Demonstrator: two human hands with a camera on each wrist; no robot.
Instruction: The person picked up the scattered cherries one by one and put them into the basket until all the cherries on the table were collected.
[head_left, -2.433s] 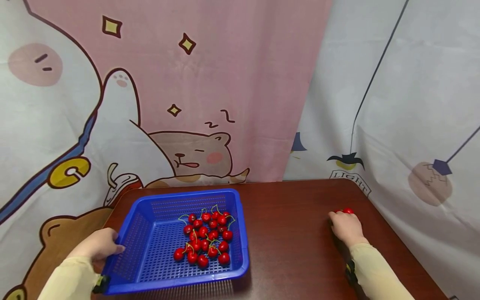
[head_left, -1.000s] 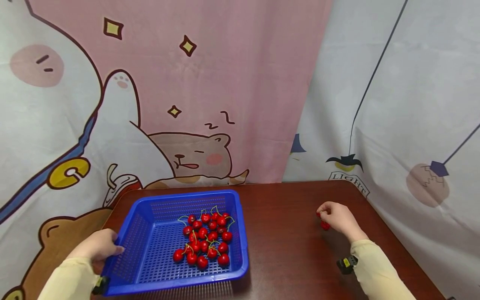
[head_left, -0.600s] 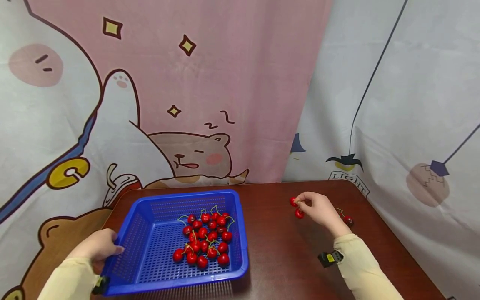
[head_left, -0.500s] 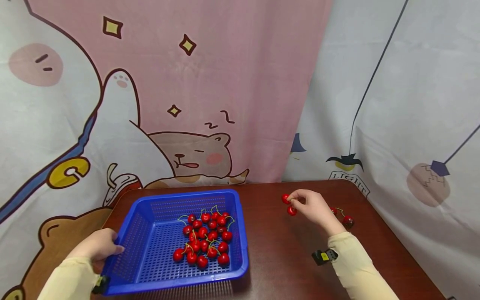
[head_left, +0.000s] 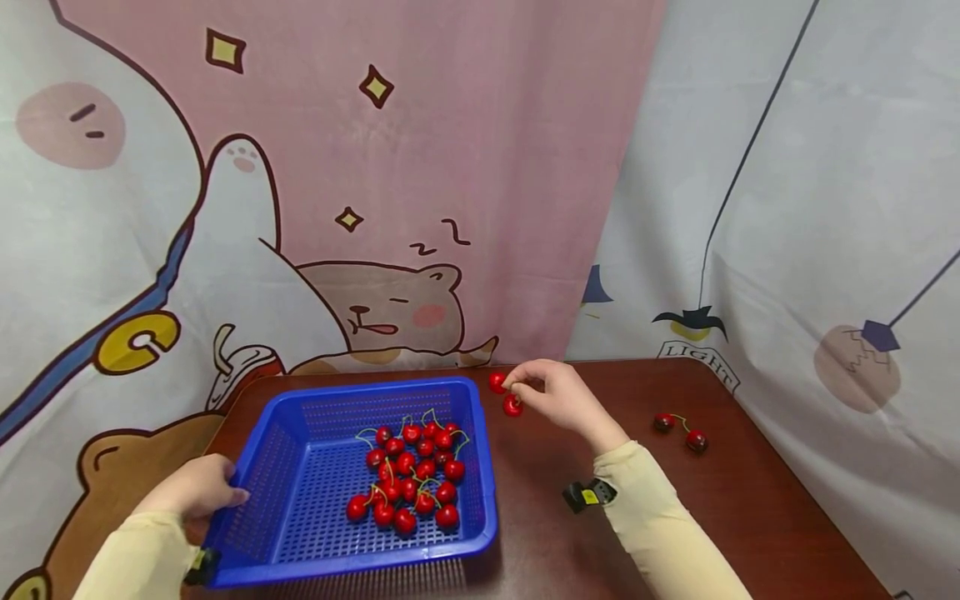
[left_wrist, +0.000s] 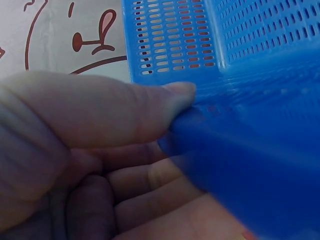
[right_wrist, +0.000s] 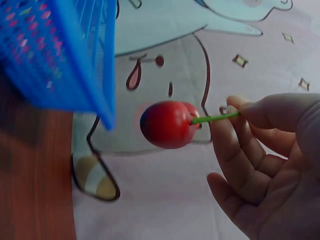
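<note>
A blue plastic basket (head_left: 487, 508) stands on the left of the table, several red cherries (head_left: 406, 490) with green stems lying in its right half. My left hand (head_left: 197, 490) grips the basket's left rim; in the left wrist view the thumb (left_wrist: 125, 107) lies over the edge, fingers beneath. Just past the basket's right rim, in the air, my right hand (head_left: 557, 397) pinches a pair of cherries (head_left: 513, 406) by the stem. Close up in the right wrist view, thumb and index finger hold the green stem (right_wrist: 215, 118), one cherry mostly hiding the other.
Another pair of cherries (head_left: 697, 440), joined by a stem, lies on the right side of the brown table (head_left: 600, 533). A curtain (head_left: 517, 167) printed with cartoon animals hangs right behind the table's back edge.
The right hand has picked up a cherry pair at the table's right and carried it left to beside the basket, uncovering another pair there. The left hand and basket stay put.
</note>
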